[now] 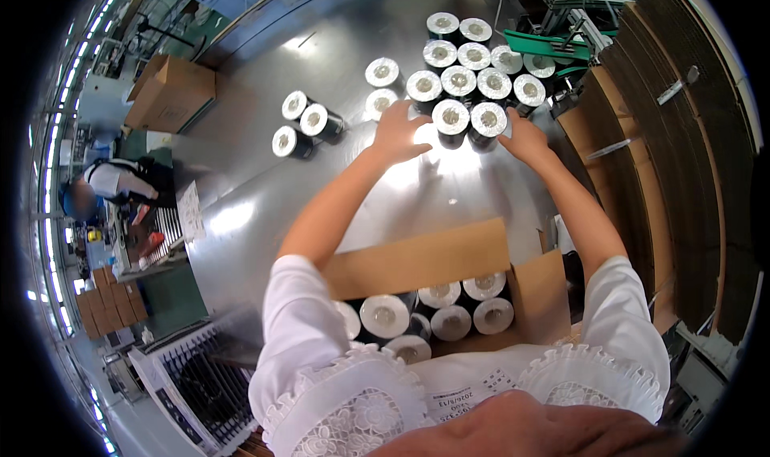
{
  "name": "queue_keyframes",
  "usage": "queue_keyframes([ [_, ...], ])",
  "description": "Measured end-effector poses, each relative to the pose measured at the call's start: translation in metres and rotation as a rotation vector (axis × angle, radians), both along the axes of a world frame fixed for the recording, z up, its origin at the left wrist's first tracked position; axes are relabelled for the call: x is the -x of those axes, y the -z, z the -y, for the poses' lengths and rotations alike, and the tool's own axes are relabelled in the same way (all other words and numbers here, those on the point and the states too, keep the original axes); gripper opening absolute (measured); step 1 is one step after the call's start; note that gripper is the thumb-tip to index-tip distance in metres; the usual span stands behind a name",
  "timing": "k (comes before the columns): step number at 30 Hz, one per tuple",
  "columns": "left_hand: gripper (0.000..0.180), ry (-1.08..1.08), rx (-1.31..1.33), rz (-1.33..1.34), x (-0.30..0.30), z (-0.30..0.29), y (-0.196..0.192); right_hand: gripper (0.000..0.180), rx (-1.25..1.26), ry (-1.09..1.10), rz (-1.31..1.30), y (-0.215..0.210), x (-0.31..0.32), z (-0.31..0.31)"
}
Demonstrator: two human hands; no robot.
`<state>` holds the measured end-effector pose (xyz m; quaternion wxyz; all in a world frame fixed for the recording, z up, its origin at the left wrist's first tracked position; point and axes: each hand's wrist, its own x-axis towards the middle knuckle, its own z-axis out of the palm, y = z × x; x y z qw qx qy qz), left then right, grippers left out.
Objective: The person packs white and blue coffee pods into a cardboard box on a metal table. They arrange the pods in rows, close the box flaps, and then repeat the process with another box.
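Dark cylinders with shiny white round ends stand in a cluster on the metal table. My left hand (397, 136) is open, thumb and fingers spread, just left of a front cylinder (451, 117). My right hand (526, 139) is also open, thumb and fingers apart at the right edge of a neighbouring cylinder (489, 119). Whether its fingertips touch that cylinder, I cannot tell. Behind my left fingers stands another cylinder (379, 103), partly covered. Close to my body, an open cardboard box (417, 256) contains several similar cylinders (383, 316).
Three more cylinders (314, 121) are grouped on the left of the metal table (265, 192). A cardboard box (180, 92) sits at the far left. Flattened cardboard (666, 136) is stacked along the right, beside a green-edged conveyor (545, 46). Another person (112, 180) is at the left.
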<state>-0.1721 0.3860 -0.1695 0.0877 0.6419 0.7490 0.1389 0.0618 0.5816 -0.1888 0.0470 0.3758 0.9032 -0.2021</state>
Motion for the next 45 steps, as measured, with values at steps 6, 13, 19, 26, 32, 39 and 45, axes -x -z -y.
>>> queue_keyframes([
  [6,0.063,-0.163,0.301,-0.170,0.014,-0.116,0.079,0.099,-0.002,-0.162,0.254,0.057,0.060,-0.068],
  [13,0.059,-0.120,0.493,-0.153,-0.001,-0.110,0.074,0.069,-0.043,-0.088,0.223,0.088,0.069,-0.064],
  [19,0.045,-0.149,0.361,0.514,-0.018,0.029,-0.050,0.063,0.057,-0.209,0.147,0.054,0.036,-0.020],
  [26,0.028,-0.566,0.060,1.621,-0.098,0.187,-0.239,0.067,0.214,-0.069,-0.647,-0.100,-0.068,0.023],
  [32,0.038,0.015,0.371,0.558,-0.203,0.229,-0.208,0.066,0.194,-0.425,-0.901,-0.221,-0.140,0.131],
  [39,0.038,0.076,0.272,-0.207,-0.284,0.233,-0.133,0.059,0.127,-0.707,0.211,-0.214,-0.204,0.233],
  [45,0.041,0.110,0.419,-0.188,-0.272,0.210,-0.112,0.052,0.064,-0.564,0.188,-0.190,-0.199,0.242],
])
